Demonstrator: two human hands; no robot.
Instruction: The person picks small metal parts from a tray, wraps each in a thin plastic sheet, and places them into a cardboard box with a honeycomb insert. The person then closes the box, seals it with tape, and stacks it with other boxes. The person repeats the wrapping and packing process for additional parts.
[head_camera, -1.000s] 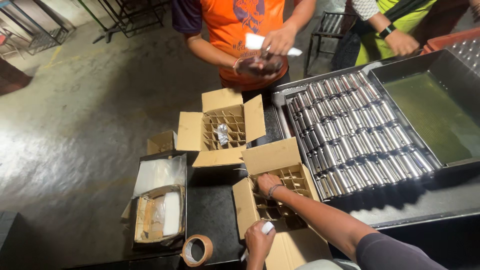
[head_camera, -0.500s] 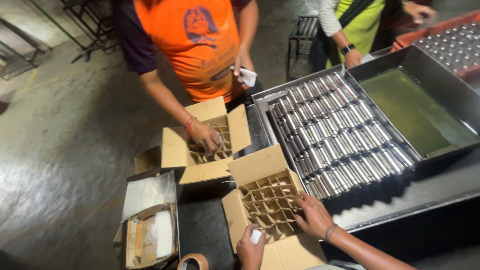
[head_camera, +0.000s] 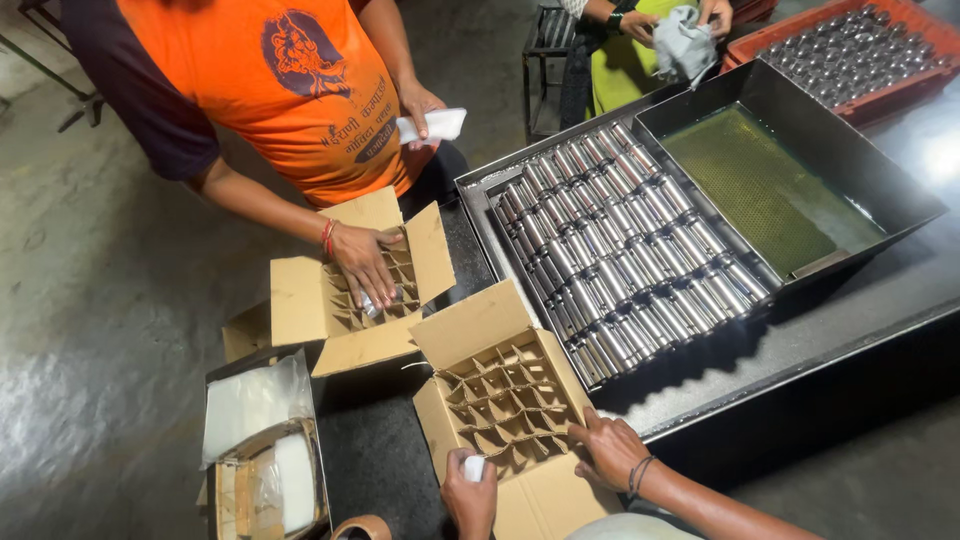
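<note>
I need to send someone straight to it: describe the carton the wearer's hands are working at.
Start at the big metal tray packed with shiny cylinders. Off its near corner sit two open cardboard cartons with grid dividers. Take the near carton, where the right hand rests on the rim and the left hand holds a small white piece; the far carton has a co-worker's hand in it.

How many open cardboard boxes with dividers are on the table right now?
2. The near box is under the wearer's right hand; the far box has a co-worker's hand reaching into it.
</note>
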